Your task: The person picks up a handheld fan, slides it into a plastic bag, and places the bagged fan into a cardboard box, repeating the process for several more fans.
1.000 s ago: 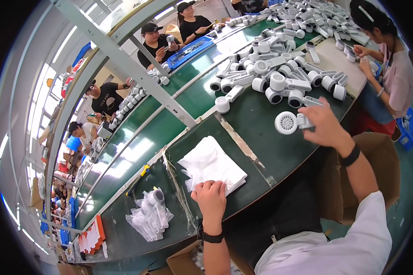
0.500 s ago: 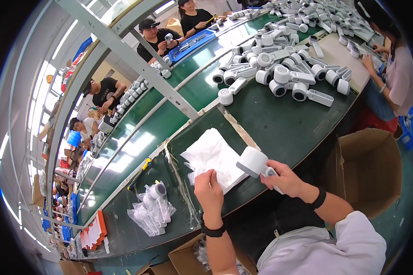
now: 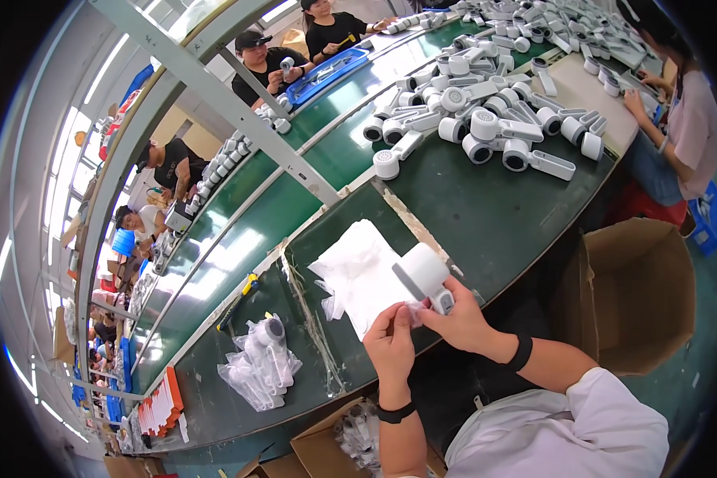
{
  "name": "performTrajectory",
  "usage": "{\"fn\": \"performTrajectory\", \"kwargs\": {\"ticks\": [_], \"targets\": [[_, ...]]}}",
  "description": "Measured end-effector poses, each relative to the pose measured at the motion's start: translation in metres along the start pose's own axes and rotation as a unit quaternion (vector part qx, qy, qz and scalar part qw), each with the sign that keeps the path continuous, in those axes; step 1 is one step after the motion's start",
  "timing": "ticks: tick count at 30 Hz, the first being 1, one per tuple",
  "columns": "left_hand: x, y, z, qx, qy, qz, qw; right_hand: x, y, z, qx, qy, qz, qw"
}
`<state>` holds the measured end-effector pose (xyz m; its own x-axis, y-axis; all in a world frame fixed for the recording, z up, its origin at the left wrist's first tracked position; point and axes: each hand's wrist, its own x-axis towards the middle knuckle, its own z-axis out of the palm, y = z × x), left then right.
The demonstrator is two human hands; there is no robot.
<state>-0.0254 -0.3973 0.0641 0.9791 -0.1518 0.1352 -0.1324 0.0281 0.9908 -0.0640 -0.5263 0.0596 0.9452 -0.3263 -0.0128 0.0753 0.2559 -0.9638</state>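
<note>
My right hand (image 3: 464, 323) is closed around the handle end of a white handheld device (image 3: 424, 269) with a wide round head and a grey rim. My left hand (image 3: 390, 346) meets it in front of me, thumb and fingers pinched on the edge of a thin clear plastic bag (image 3: 415, 309), which also touches the right fingertips. Most of that bag is hidden by the fingers. Just beyond both hands, a stack of white, filmy plastic bags (image 3: 357, 259) lies on the dark green table (image 3: 494, 231).
Many similar devices (image 3: 486, 127) are heaped at the far right. Bagged devices (image 3: 261, 362) and a yellow utility knife (image 3: 239, 301) lie to the left. Open cardboard boxes (image 3: 641, 299) stand at the right and below the table edge. A metal post (image 3: 223, 103) slants down beside the conveyor; co-workers sit around.
My left hand has moved right from the bag stack to meet my right hand, with a bit of clear bag between them. The device has shifted slightly left and turned, its head higher.
</note>
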Motion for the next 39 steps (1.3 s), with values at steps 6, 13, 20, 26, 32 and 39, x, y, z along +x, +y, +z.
{"fn": "performTrajectory", "kwargs": {"ticks": [6,13,20,26,32,39], "targets": [[-0.001,0.003,0.0,-0.018,0.023,-0.012,0.999,-0.003,-0.005,-0.002,0.015,0.034,-0.013,0.999],[-0.006,0.004,0.006,-0.057,0.006,-0.035,0.998,-0.005,-0.012,0.002,0.004,0.029,-0.03,0.999],[-0.001,-0.006,-0.001,-0.135,0.028,-0.041,0.99,-0.002,-0.002,-0.008,-0.052,0.045,-0.055,0.996],[0.003,-0.003,-0.01,-0.31,0.012,-0.088,0.946,-0.002,-0.008,-0.012,-0.01,0.065,-0.025,0.998],[0.001,0.006,0.002,-0.292,0.02,-0.099,0.951,-0.004,0.004,-0.011,-0.012,0.052,-0.033,0.998],[0.007,0.02,0.006,-0.319,0.099,-0.121,0.935,-0.008,0.013,-0.016,0.009,0.08,-0.006,0.997]]}}
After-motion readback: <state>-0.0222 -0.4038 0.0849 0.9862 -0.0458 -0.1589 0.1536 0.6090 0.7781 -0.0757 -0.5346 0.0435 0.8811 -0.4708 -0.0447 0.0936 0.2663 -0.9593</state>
